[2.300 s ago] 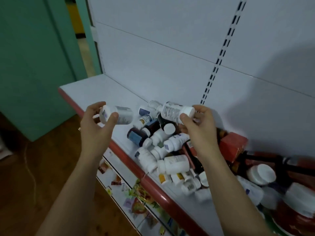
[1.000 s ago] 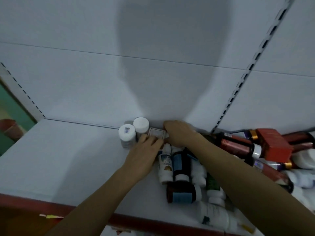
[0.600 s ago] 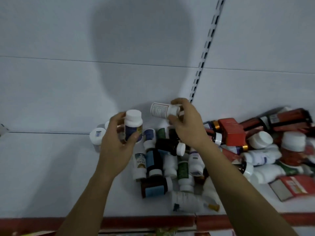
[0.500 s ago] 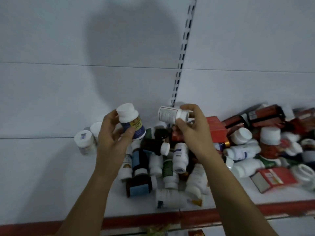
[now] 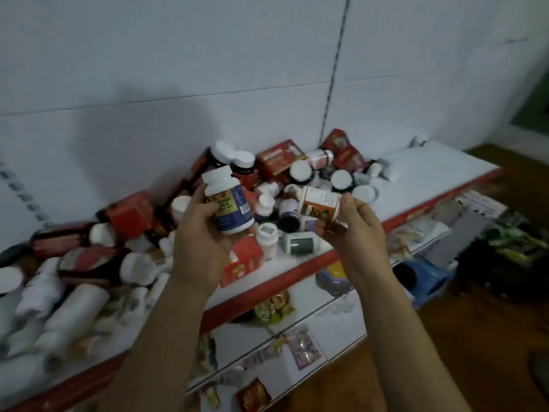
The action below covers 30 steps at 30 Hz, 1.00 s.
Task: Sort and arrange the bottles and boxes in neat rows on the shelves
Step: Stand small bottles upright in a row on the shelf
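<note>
The left hand (image 5: pixel 199 248) grips an upright white-capped, blue-labelled plastic bottle (image 5: pixel 228 200), the right hand (image 5: pixel 353 230) pinches a sideways orange-labelled white bottle (image 5: pixel 319 205); both probably light, rigid, best held mid-body.

Brown wooden floor (image 5: pixel 490 337) at lower right; a blue plastic object (image 5: pixel 430 278) (blurred, kind unclear) sits on it, near a grey saw-edged sheet (image 5: pixel 466 239). Small foil sachets (image 5: pixel 303 347) lie scattered low in frame. White back panel (image 5: pixel 178 55) behind, dark slotted strip (image 5: pixel 335 69) running up it.

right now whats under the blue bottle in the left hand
The left hand holds the blue bottle above the shelf. Below it lie a red box and a small white bottle. The hand covers whatever else sits there.
</note>
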### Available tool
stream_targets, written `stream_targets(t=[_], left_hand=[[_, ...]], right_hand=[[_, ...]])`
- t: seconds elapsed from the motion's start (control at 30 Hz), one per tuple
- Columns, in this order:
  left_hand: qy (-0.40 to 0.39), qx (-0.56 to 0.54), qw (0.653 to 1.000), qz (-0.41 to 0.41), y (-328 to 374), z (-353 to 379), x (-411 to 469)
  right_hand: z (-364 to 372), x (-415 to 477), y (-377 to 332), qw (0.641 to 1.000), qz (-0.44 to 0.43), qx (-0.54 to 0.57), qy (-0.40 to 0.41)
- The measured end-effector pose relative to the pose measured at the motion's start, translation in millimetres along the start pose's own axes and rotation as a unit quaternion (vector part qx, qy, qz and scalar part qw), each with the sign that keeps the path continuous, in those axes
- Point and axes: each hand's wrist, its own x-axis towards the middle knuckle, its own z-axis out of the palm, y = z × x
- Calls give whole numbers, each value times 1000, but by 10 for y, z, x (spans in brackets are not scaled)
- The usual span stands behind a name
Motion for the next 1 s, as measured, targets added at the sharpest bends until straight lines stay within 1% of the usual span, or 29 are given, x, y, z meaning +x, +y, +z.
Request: stream_targets(t=[0.1,0.17,0.23,0.33,0.43,0.57,0.7,0.8,0.87,1.0], left_hand=[[-43,17,999,-29,-502,584,117],[-70,35,996,-41,-811,948,217],[-87,53,994,-40,-1092,1302,348],[-118,48,991,-45,-1460,1738,556],[-132,51,987,-75,-1940,2129,858],[-130,48,986,-94,-2573,2640,1335],[-81,70,988,-109,-3140,3133,1969],[-75,139,985,-73,-3464,3474,2475],[-55,180,981,-53,-3636,3642,2780],[-30,236,971,-28,-3915,3758,3277]], right_hand=[[-645,258,-284,994,39,91,34],[-1047,413,-461,989,56,131,50],[-1433,577,-609,982,59,166,67],[-1921,816,-748,969,56,222,87],[-2402,1154,-814,961,44,252,103],[-2937,1794,-923,962,31,246,118],[-3327,2505,-1148,970,22,195,145],[-3563,3018,-1319,971,6,169,168],[-3683,3369,-1396,973,1,155,170],[-3844,4102,-1385,980,31,125,154]])
